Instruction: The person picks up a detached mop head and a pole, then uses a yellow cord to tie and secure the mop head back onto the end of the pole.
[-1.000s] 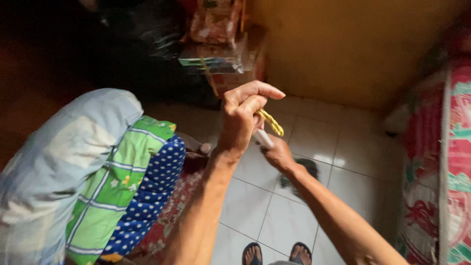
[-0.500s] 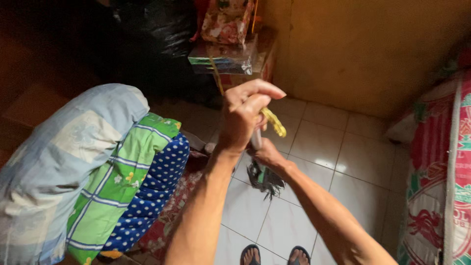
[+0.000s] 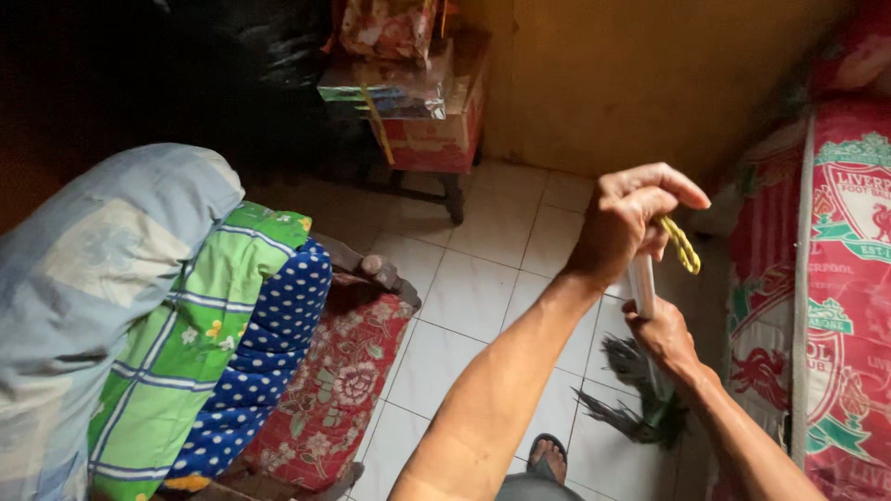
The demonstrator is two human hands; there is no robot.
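The white tiled floor point(image 3: 483, 288) is my landmark, and everything sits around it: on its left edge is a big stack of folded bedding point(image 3: 139, 306), pale blue on top, then green check, then blue with white dots, resting on a red flowered cushion point(image 3: 325, 390). Along its right edge stands a red printed mattress point(image 3: 835, 278), upright against the wall. At the far end of the floor a small dark stool point(image 3: 427, 176) carries a cardboard box point(image 3: 436, 130) with wrapped parcels on it. Over the right part of the floor I hold a broom, its dark bristle head point(image 3: 640, 399) splayed down just above the tiles and its pale handle point(image 3: 640, 283) rising toward me. My right hand point(image 3: 664, 339) is closed around the handle lower down. My left hand point(image 3: 622, 223) is raised at the handle's top, fingers pinched on a yellow hanging loop point(image 3: 685, 246) there. I judge I am sorting out that loop, so the move in hand needs a steady handle and a fine pinch.
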